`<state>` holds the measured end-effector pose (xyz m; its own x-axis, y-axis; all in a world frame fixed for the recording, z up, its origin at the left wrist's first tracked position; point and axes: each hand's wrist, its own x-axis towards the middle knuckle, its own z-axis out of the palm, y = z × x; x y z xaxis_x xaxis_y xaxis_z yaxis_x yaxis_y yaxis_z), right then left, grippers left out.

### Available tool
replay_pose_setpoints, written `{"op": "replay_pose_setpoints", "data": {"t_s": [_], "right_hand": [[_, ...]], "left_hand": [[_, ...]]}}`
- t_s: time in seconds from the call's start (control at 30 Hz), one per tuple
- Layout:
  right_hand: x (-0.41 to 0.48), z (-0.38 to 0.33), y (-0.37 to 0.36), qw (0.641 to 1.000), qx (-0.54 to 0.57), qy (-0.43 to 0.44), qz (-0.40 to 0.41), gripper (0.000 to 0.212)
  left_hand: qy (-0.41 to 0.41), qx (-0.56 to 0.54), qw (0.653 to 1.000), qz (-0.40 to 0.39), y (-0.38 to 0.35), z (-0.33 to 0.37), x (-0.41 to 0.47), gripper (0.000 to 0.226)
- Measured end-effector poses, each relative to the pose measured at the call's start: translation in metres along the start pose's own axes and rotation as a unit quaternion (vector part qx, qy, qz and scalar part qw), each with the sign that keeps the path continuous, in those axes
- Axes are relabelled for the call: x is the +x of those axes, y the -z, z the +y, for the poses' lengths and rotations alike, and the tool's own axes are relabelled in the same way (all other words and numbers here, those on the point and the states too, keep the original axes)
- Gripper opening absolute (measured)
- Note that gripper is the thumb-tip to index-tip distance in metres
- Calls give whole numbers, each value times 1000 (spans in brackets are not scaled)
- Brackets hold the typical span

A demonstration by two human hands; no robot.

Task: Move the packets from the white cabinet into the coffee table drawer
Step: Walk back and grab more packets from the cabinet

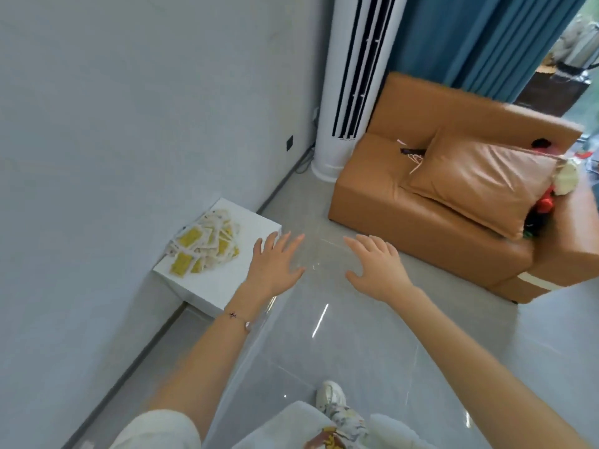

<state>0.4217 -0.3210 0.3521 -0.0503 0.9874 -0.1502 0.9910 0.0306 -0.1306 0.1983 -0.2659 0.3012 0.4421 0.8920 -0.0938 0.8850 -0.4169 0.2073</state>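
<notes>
A heap of several yellow-and-white packets point(203, 245) lies on top of a low white cabinet point(227, 283) that stands against the grey wall. My left hand point(275, 265) is stretched out with fingers spread, over the cabinet's right edge and to the right of the heap, holding nothing. My right hand point(376, 265) is also spread and empty, out over the floor further right. No coffee table or drawer is in view.
An orange-brown sofa point(421, 222) with a cushion point(483, 179) stands to the right. A tall white air conditioner point(350, 85) stands in the corner beside blue curtains point(479, 37). Glossy grey floor point(356, 345) lies between me and the cabinet. My shoe point(330, 395) shows below.
</notes>
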Motion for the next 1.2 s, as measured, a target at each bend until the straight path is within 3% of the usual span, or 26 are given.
{"op": "replay_pose_setpoints", "data": {"t_s": [0.13,0.23,0.63,0.73,0.87,1.03,1.2], "right_hand": [[90,-5,15,994,-32,103,-19,71],[149,-24,18,984,-37,172,-26,70],[306,-125,-29,937,-52,324,-121,71],[345,-145,-41,939,-52,307,-146,71],[391,-159,-68,945,-18,271,-185,65],[457,-168,-139,947,27,208,-242,55],[543,-192,-254,945,45,172,-276,44]], "left_hand": [[103,-11,995,5,8,-33,28,69],[189,-17,982,24,6,-70,27,82],[397,-92,913,5,-32,-193,27,91],[403,-95,910,-16,-40,-228,44,92],[425,-160,891,24,-48,-274,65,86],[459,-305,831,75,-105,-323,90,49],[538,-406,729,121,-198,-382,124,25]]}}
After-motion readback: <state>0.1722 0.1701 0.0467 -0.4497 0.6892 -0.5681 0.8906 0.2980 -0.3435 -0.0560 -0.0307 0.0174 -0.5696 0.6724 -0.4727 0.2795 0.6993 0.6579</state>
